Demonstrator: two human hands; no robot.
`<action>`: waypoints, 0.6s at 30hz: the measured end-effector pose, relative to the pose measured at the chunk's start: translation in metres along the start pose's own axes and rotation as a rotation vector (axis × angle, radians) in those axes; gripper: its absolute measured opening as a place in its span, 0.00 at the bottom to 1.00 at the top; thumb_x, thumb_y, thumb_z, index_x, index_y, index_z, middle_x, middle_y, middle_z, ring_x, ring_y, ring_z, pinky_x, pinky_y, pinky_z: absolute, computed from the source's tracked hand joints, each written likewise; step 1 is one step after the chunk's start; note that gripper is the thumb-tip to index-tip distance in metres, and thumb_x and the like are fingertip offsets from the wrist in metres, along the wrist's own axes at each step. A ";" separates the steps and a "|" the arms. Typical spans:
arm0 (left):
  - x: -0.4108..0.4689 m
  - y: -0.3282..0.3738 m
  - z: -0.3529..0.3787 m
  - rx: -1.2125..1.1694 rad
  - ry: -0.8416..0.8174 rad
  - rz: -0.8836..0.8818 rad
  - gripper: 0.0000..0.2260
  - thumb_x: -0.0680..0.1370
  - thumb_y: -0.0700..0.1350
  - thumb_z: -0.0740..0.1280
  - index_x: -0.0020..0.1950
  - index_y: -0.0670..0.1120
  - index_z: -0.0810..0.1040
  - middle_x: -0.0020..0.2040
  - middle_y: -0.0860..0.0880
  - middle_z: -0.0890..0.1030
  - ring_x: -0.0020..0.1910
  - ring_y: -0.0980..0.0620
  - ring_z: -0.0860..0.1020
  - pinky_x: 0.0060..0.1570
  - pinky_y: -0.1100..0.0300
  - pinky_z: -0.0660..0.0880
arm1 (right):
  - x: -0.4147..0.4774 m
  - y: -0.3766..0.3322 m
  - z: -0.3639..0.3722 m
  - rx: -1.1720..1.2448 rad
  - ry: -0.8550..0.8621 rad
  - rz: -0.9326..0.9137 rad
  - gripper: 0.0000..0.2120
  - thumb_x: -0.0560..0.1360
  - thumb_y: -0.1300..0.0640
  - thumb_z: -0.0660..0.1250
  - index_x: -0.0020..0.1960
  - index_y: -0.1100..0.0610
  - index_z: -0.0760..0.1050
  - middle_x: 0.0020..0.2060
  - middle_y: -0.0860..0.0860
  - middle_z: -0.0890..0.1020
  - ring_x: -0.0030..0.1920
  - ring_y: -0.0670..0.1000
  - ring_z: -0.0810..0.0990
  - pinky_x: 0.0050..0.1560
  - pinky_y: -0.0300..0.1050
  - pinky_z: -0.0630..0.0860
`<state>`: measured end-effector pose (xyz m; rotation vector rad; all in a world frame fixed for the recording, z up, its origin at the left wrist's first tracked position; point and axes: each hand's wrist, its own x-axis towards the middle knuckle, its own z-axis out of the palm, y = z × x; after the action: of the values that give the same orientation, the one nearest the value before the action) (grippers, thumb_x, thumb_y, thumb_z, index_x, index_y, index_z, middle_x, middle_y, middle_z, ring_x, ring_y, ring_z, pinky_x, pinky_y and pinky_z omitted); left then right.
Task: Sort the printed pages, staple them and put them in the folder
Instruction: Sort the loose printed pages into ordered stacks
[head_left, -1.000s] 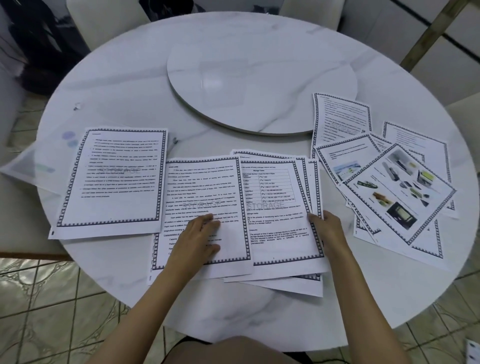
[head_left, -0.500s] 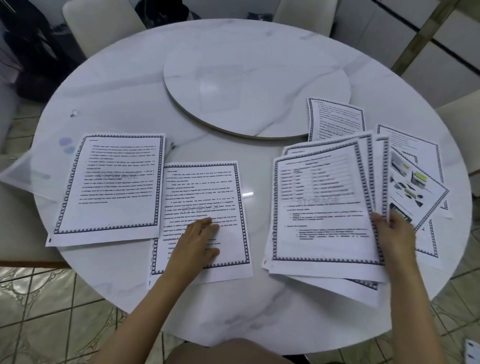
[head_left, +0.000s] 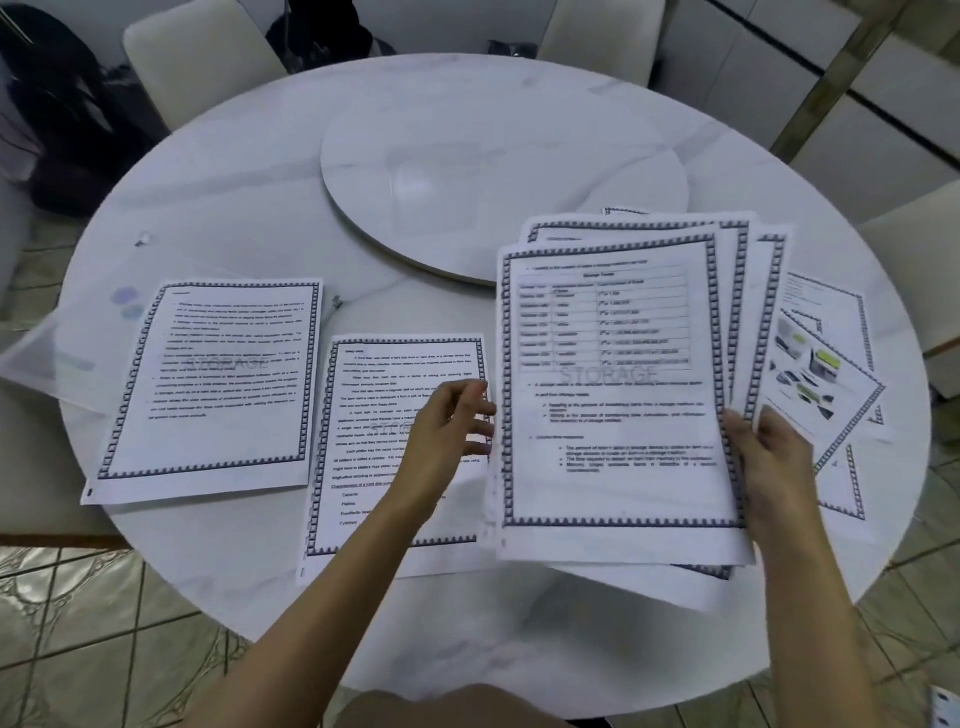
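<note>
At the far left, a translucent folder (head_left: 44, 358) lies on the round marble table (head_left: 249, 176) with its outer end past the rim. A bordered text page (head_left: 208, 384) lies flat just to its right, with its left edge over the folder. Off that page's top right corner sits a small metallic item (head_left: 336, 301), too small to identify.

Next comes a second text page (head_left: 363, 415), flat near the table's front edge and just beside the first. Your left hand (head_left: 447, 431) is above this page's right half. It grasps nothing. Its fingers are loose and slightly spread, and they reach toward the left edge of the sheets you hold up. I cannot tell whether the fingertips touch that edge.

Right of centre, the fanned stack of pages (head_left: 618, 405) is raised off the table, and its top sheet shows a data table above a faint STORAGE watermark. Your right hand (head_left: 774, 462) clamps the stack at its right edge, with the thumb on the top sheet and the fingers behind.

Further right, loose pages with colour photos (head_left: 821, 379) lie on the table, partly hidden by the stack. A marble lazy Susan (head_left: 504, 171) sits at the table's centre, behind the papers.
</note>
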<state>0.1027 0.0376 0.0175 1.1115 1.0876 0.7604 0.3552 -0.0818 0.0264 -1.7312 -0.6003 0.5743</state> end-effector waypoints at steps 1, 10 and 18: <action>0.002 0.000 0.003 0.004 0.025 -0.006 0.10 0.79 0.50 0.61 0.56 0.47 0.74 0.45 0.51 0.78 0.40 0.54 0.78 0.39 0.62 0.77 | -0.003 0.005 0.006 0.014 -0.022 0.022 0.06 0.78 0.58 0.62 0.49 0.50 0.77 0.47 0.47 0.82 0.47 0.48 0.81 0.42 0.37 0.81; 0.012 -0.042 -0.008 0.308 0.208 -0.042 0.09 0.72 0.46 0.72 0.38 0.44 0.74 0.33 0.51 0.75 0.33 0.54 0.73 0.37 0.65 0.70 | -0.024 0.048 0.028 0.058 -0.148 0.161 0.06 0.76 0.56 0.64 0.52 0.52 0.77 0.41 0.44 0.84 0.42 0.44 0.84 0.38 0.36 0.80; 0.009 -0.059 -0.022 0.453 0.302 0.040 0.07 0.77 0.45 0.65 0.40 0.46 0.78 0.31 0.54 0.76 0.32 0.58 0.72 0.33 0.72 0.67 | -0.024 0.067 0.033 -0.056 -0.153 0.201 0.07 0.78 0.58 0.61 0.49 0.48 0.76 0.45 0.46 0.82 0.43 0.47 0.82 0.46 0.45 0.80</action>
<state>0.0825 0.0345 -0.0430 1.4313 1.5479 0.7484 0.3222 -0.0877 -0.0447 -1.8235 -0.5568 0.8442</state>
